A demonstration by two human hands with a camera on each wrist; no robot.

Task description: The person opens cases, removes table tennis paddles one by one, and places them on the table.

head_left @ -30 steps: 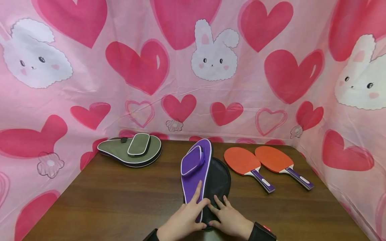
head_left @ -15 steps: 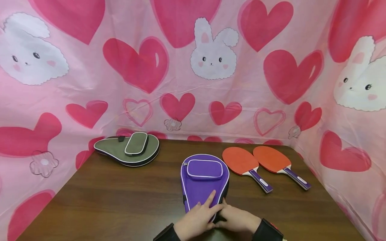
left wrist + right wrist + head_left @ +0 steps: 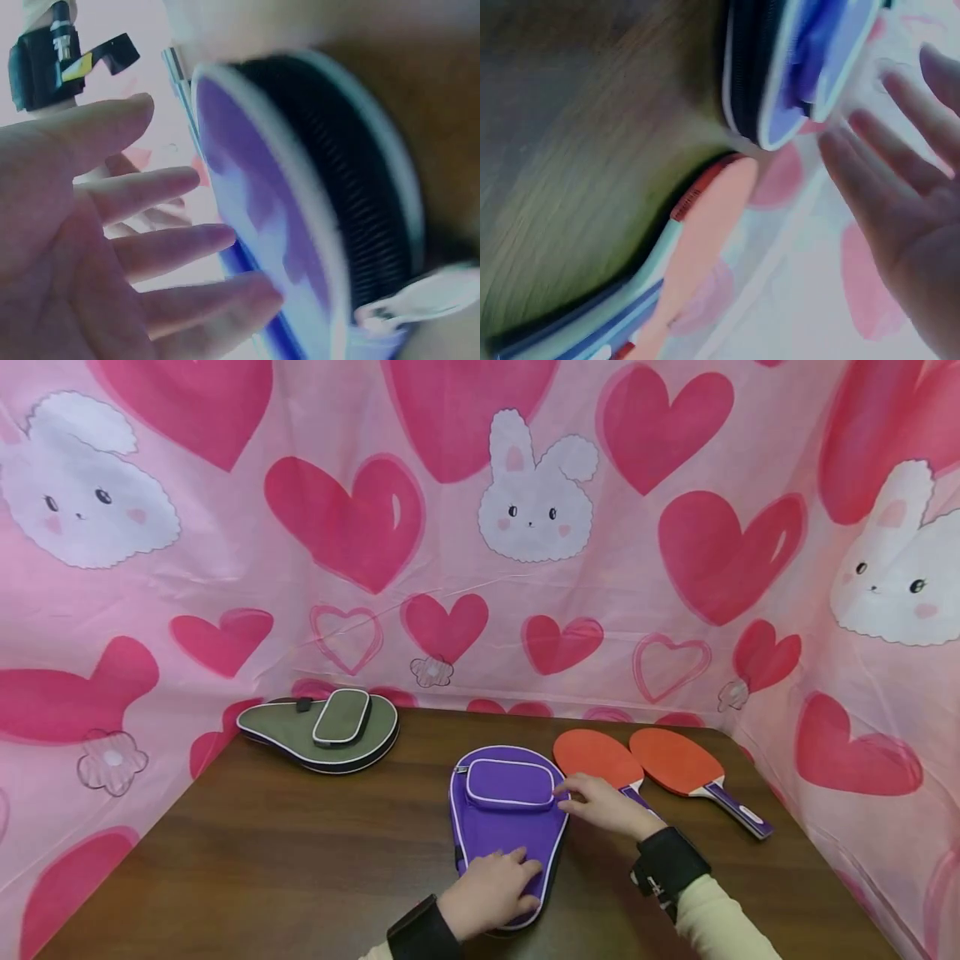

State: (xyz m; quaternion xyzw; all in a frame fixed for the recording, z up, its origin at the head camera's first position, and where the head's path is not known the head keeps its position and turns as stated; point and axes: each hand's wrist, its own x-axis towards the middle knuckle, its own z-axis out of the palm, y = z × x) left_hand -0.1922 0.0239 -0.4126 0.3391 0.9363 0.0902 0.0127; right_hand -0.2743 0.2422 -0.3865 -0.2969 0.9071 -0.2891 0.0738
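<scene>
A purple table tennis paddle case (image 3: 495, 835) with white piping lies on the table, its rounded end away from me and its small zipped pocket (image 3: 510, 783) facing up. My left hand (image 3: 491, 892) is over the narrow near end with its fingers relaxed. In the left wrist view, spread fingers (image 3: 187, 240) stand beside the case's purple face, and a black zipper (image 3: 330, 165) with a metal pull runs along its side. My right hand (image 3: 603, 806) reaches to the pocket's right edge, fingers loosely extended and holding nothing. It partly covers the handle of one orange paddle (image 3: 596, 756).
A second orange paddle (image 3: 675, 760) with a purple handle lies farther right. At the back left rests an olive green paddle case (image 3: 292, 732) with its own pocket. Behind the brown table (image 3: 300, 860) hangs a pink curtain (image 3: 442, 547) printed with hearts and rabbits.
The purple case, tipped up on its left side with a black surface showing, now lies flat. My right hand has left its lower right edge and moved up to the pocket's edge.
</scene>
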